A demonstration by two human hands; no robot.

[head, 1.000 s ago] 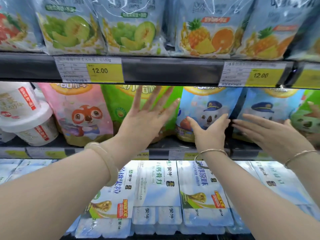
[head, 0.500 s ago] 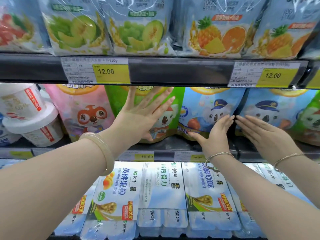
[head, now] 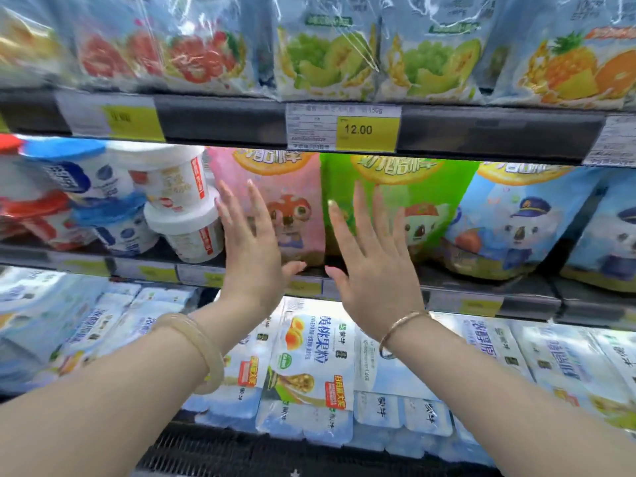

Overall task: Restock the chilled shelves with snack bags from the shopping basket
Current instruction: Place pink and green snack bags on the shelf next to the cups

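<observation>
Left hand (head: 253,259) covers the pink bag's (head: 285,201) lower left; right hand (head: 373,270) hides the green bag's (head: 413,191) lower left. Upper-left price tag (head: 134,122) is blurred, unreadable.

Both of your bare forearms reach up and forward from the lower corners and draw closer toward the middle, each with a bangle at the wrist. Your left hand (head: 253,251) is raised with the back toward you, fingers straight and slightly spread, thumb stuck out to the right. Your right hand (head: 371,259) stands just beside it in the same flat pose, fingers pointing up, thumb out toward the left thumb without touching it.
</observation>
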